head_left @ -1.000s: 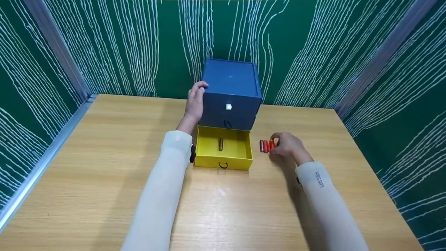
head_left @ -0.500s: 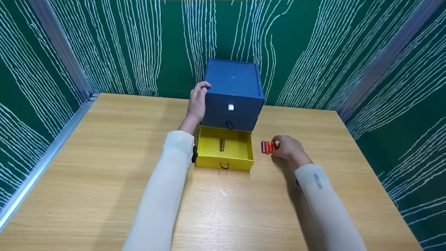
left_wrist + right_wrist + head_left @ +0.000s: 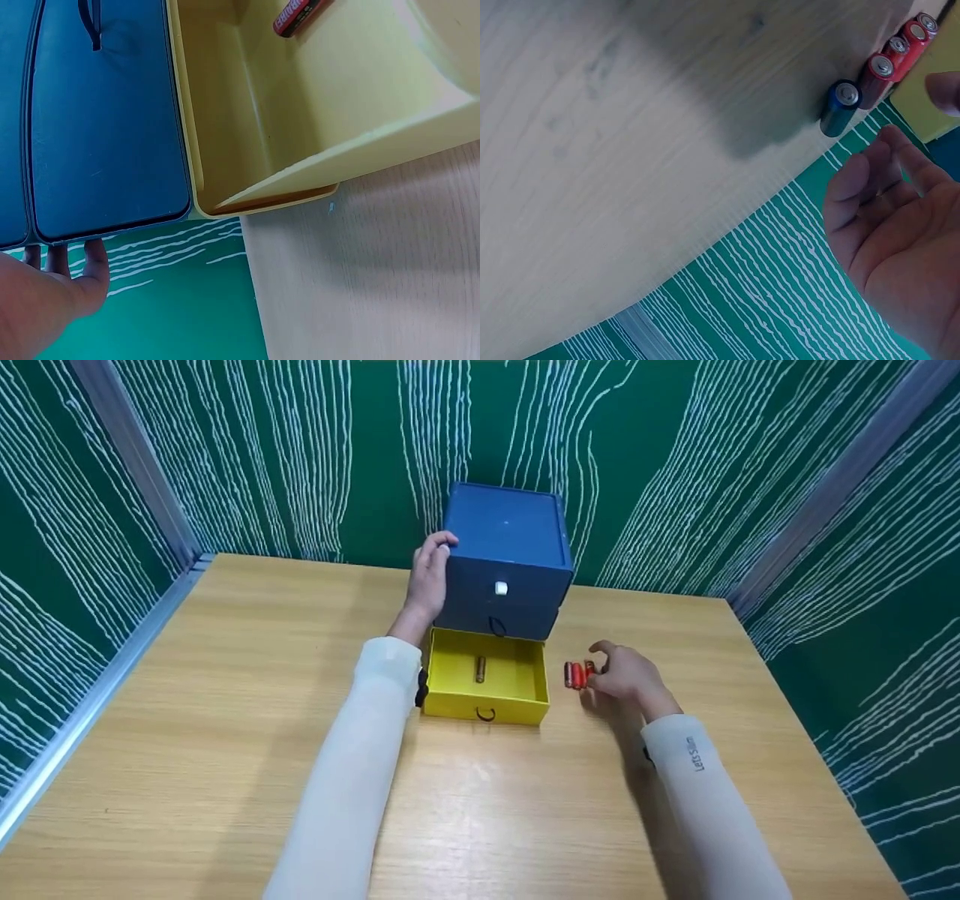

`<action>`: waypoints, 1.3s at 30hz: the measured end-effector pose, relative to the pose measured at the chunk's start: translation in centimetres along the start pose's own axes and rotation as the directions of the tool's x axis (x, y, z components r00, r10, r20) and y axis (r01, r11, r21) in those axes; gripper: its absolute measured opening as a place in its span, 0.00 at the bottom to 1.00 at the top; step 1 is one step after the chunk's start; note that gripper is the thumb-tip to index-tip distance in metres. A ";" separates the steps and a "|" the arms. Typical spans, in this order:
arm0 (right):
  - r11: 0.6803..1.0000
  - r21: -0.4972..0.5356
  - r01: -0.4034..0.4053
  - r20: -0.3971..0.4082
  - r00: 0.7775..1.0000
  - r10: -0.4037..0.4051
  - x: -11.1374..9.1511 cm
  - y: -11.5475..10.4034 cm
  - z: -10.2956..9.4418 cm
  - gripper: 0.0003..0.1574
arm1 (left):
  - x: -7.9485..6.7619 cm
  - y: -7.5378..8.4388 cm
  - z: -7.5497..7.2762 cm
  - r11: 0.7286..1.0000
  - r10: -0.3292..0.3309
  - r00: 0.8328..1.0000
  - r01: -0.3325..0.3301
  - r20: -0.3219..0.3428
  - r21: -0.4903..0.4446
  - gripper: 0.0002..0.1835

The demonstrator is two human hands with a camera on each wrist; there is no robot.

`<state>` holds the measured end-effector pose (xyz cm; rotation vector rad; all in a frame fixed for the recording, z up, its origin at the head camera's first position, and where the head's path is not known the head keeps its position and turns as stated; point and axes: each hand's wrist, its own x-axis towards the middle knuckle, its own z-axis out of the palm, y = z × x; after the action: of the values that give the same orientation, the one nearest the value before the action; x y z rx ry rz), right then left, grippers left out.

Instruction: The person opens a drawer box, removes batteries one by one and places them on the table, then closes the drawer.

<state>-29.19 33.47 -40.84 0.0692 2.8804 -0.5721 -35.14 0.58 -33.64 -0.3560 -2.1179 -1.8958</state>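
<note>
My left hand (image 3: 430, 581) rests against the left side of a blue drawer cabinet (image 3: 510, 529). In the left wrist view, its fingers (image 3: 96, 262) touch the cabinet's side. The yellow drawer (image 3: 484, 711) below is pulled out, with one battery (image 3: 480, 669) lying in it. To the drawer's right, several red and dark batteries (image 3: 577, 676) sit side by side on the table. My right hand (image 3: 628, 671) is just beside this row, thumb and fingers apart, holding nothing. The right wrist view shows a blue battery (image 3: 840, 111) at the row's near end.
A small white knob (image 3: 501, 588) and a black loop (image 3: 496, 625) are on the cabinet's front. The wooden table (image 3: 300, 720) ends at green walls (image 3: 645, 420) with white wavy lines. A metal rail (image 3: 97, 660) runs along the left edge.
My right hand's thumb and fingers, earlier closed in at the end battery, have spread apart. My left hand stays against the cabinet. The drawer has not moved; the head view shifts slightly.
</note>
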 end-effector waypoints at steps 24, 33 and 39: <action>0.998 0.041 0.050 -0.059 0.997 -0.048 -0.5 -0.1 -0.4 0.31 | 0.0 0.0 -0.2 1.000 -0.015 1.000 0.015 0.004 0.009 0.14; 0.997 0.017 0.078 -0.093 0.993 -0.076 -0.7 -0.6 -0.6 0.30 | 0.1 0.1 -0.2 1.000 0.009 1.000 -0.009 0.007 0.008 0.14; 0.997 0.034 0.074 -0.091 0.993 -0.071 -0.9 -0.8 -0.5 0.30 | 0.0 -0.1 -0.2 1.000 0.026 1.000 -0.026 0.010 0.005 0.15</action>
<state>-28.52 32.91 -39.86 -0.0050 2.9696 -0.6520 -35.16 0.35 -33.69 -0.3902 -2.1135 -1.8783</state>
